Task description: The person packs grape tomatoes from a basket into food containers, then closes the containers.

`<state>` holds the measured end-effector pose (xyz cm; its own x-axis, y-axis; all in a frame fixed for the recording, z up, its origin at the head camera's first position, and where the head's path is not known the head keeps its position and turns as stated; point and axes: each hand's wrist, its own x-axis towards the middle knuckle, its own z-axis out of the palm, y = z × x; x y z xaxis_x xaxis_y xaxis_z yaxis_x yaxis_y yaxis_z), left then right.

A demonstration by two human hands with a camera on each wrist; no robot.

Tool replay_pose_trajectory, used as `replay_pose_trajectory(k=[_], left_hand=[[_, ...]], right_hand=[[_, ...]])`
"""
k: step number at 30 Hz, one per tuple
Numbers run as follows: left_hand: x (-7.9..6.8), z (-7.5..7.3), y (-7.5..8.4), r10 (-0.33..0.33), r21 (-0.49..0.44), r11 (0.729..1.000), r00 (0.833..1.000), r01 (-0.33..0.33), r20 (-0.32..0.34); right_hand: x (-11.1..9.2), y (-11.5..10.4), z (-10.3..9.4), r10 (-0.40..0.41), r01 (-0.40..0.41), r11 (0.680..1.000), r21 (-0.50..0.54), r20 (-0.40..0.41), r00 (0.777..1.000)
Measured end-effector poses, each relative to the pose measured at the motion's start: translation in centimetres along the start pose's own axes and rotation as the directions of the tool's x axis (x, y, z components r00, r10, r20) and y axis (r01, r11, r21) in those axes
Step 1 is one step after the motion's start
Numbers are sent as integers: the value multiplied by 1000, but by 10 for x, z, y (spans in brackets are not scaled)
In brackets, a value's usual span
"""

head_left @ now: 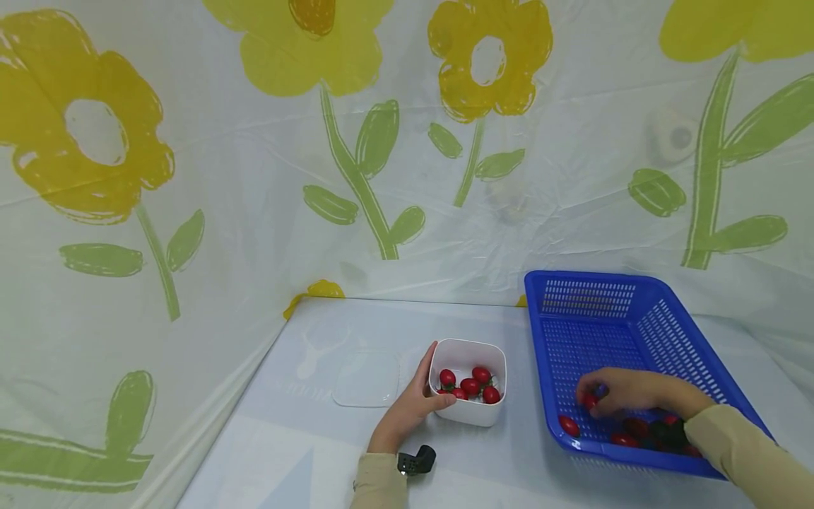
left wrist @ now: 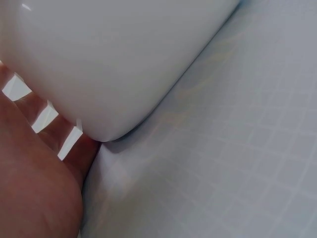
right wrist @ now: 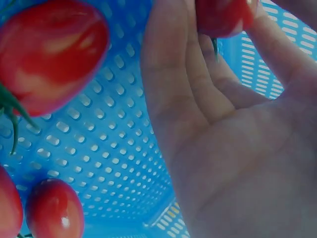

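My left hand (head_left: pixel 412 408) grips the near left corner of a white square container (head_left: pixel 469 414), thumb at the rim and fingers along its side. Several red cherry tomatoes (head_left: pixel 470 387) lie inside it. In the left wrist view, the fingers (left wrist: pixel 54 131) lie against the container's smooth wall (left wrist: pixel 114 64). Over on the right, my right hand (head_left: pixel 629 391) is inside a blue plastic basket (head_left: pixel 538 346) and pinches one cherry tomato (right wrist: pixel 223 17) between thumb and fingertips. More tomatoes (head_left: pixel 569 425) sit at the basket's near end, some partly hidden by the right wrist.
A clear flat lid (head_left: pixel 365 382) lies on the white tabletop (head_left: pixel 267 424) left of the container. Behind the table hangs a pale curtain (head_left: pixel 254 177) printed with yellow flowers. A black wrist device (head_left: pixel 417 461) is strapped to the left wrist.
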<state>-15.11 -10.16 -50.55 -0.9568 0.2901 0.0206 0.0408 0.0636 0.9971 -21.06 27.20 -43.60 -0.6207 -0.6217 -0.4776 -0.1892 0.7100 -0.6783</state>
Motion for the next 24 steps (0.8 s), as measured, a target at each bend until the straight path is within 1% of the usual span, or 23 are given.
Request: replay_pose_trajectory(k=[5, 10, 13, 18, 22, 24], left_hand=[[-1, 0, 2, -3, -3, 1000, 1000, 3, 1], [-1, 0, 2, -4, 7, 1000, 1000, 4, -3], [-1, -1, 2, -6, 8, 1000, 1000, 6, -5], [-1, -1, 1, -8, 8, 1000, 1000, 8, -7], [-1, 0, 0, -4, 5, 1000, 1000, 4, -5], [-2, 0, 0, -8, 1, 1000, 1000, 8, -3]], right_hand=[[-2, -1, -3, 1, -1, 1000, 13, -19, 1000], [-7, -6, -7, -47, 48, 999, 4, -63, 997], [-11, -11, -9, -90, 86, 996, -34, -108, 990], [-14, -21, -7, -157, 131, 981, -144, -188, 970], [-18, -30, -7, -180, 121, 967, -223, -270, 946], [-21, -33, -8, -182, 108, 964, -241, -311, 933]])
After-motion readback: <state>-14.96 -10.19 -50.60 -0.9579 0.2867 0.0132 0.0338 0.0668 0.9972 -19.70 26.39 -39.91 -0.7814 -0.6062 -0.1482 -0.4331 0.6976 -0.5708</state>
